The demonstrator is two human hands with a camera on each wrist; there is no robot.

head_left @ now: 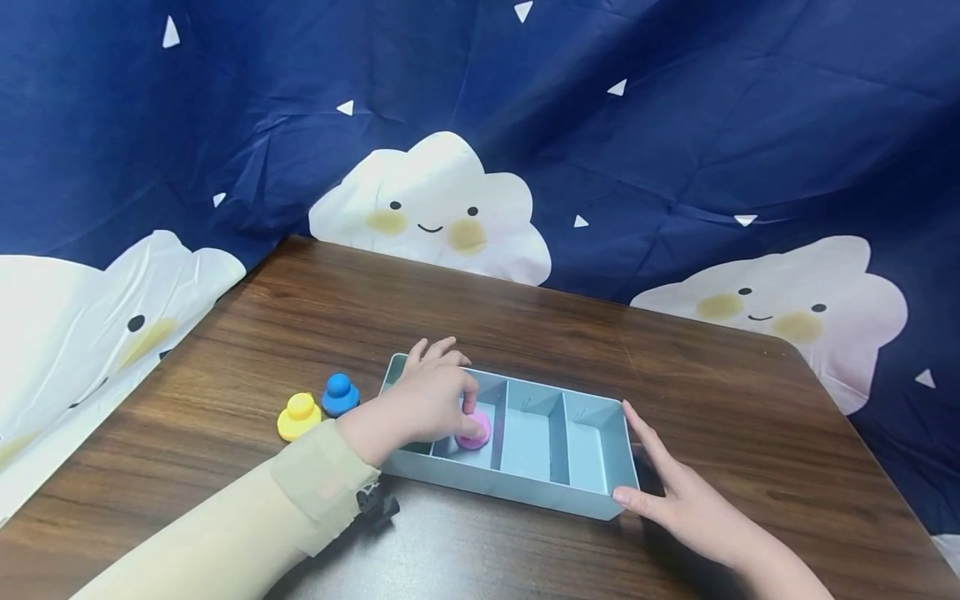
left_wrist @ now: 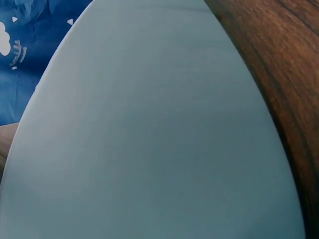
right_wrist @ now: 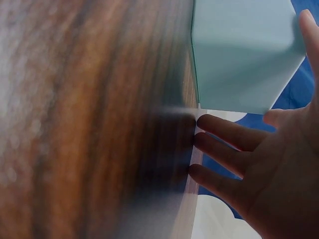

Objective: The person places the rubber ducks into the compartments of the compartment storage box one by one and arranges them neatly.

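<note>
My left hand [head_left: 435, 400] reaches into a pale blue divided tray [head_left: 510, 481], thumb and forefinger pinching a round pink knobbed piece [head_left: 475, 433]. The piece is low in a compartment left of the tray's middle, partly covered by the fingers. At the tray's right end, my right hand [head_left: 678, 496] holds the near corner with its thumb and the far corner with its forefinger. The other three fingers [right_wrist: 219, 162] stretch down to the table below the tray's end. Only the tray's pale blue outer wall [left_wrist: 154, 124] fills most of the left wrist view.
A yellow knobbed piece [head_left: 299, 417] and a blue one [head_left: 341, 394] stand on the wooden table [head_left: 525, 317], left of the tray. Thin dividers [head_left: 566, 437] split the tray into compartments. Behind the table hangs a dark blue cloth [head_left: 600, 75] with clouds on it.
</note>
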